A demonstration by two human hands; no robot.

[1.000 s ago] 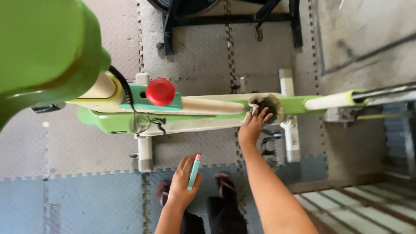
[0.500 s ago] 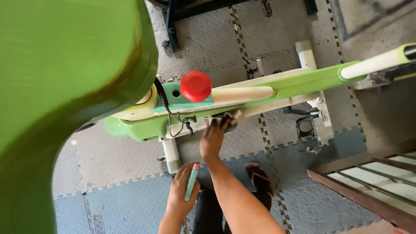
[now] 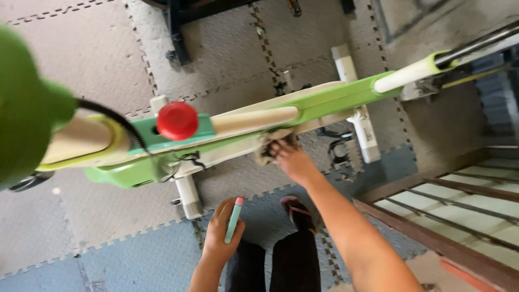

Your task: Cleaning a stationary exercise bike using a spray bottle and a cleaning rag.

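Note:
A green and cream exercise bike (image 3: 324,100) stretches across the view, with a red round knob (image 3: 177,120) on its frame. My right hand (image 3: 289,158) presses a grey cloth (image 3: 268,147) against the underside of the cream frame tube. My left hand (image 3: 220,231) hangs lower, closed around a slim teal bottle with a pink cap (image 3: 233,220). My legs in dark trousers and a foot in a sandal (image 3: 297,212) show below.
The bike stands on grey and blue interlocking foam floor mats (image 3: 108,238). A large blurred green seat (image 3: 24,108) fills the left. White base bars (image 3: 358,108) cross under the frame. A metal railing and stairs (image 3: 459,211) lie at the right. Dark gym equipment (image 3: 178,32) stands behind.
The view has shifted, so the green seat covers less of the frame. My right hand with the cloth stays on the frame tube, slightly further along it. My left hand still holds the bottle.

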